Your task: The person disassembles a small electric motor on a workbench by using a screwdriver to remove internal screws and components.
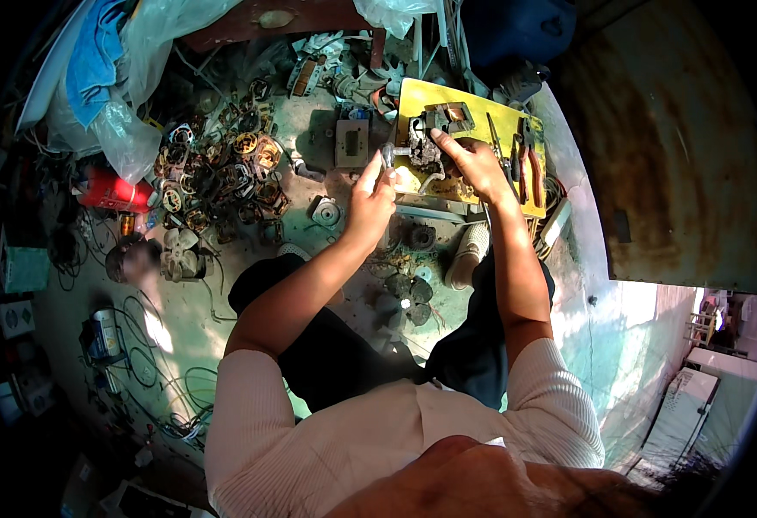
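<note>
We look down from above at a person sitting on a green workshop floor (344,112), knees apart, both forearms stretched forward. Our left hand (370,200) is clenched around the handle of a small metal tool (389,154), whose silver head sticks up above the fingers and points toward the part being worked on. Our right hand (475,164) rests on a yellow board (413,99), its fingers pressed onto a small dark motor part (426,148) and pinning it there; the part lies near the board's left edge, just beside the tool's head. Pliers with red handles (529,173) lie on the board to the right of that hand. To the left, a heap of copper-wound coils and rings (223,168) spreads over the floor, with a red canister (115,192) beyond it. A few dark round pieces (408,289) sit between the knees. Tangled wires (149,371) trail at lower left.
</note>
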Demonstrator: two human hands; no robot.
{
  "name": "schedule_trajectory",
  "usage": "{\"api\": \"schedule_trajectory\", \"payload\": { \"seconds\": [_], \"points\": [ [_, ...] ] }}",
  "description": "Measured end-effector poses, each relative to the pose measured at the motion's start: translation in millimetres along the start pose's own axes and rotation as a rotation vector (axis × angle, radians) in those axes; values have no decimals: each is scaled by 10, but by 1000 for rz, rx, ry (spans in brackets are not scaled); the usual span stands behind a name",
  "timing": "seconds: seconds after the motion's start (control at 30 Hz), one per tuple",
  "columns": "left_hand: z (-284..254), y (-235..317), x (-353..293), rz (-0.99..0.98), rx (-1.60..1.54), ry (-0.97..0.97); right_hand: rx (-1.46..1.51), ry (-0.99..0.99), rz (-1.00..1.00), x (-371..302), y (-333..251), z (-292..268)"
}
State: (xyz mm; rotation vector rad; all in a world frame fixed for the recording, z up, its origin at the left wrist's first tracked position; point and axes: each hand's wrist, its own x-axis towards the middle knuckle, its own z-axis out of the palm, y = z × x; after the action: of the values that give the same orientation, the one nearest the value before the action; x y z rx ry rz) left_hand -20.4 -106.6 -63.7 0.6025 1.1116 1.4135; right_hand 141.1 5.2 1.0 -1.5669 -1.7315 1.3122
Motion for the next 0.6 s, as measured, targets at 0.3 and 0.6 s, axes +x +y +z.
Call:
{"api": "schedule_trajectory", "payload": {
  "seconds": [0.3, 0.6],
  "points": [
    [59, 14, 39, 42, 38, 12, -59, -20, 30, -18, -26, -13],
    [-13, 8, -13, 6, 73, -21, -75, -9, 52, 18, 30, -12]
  ]
}}
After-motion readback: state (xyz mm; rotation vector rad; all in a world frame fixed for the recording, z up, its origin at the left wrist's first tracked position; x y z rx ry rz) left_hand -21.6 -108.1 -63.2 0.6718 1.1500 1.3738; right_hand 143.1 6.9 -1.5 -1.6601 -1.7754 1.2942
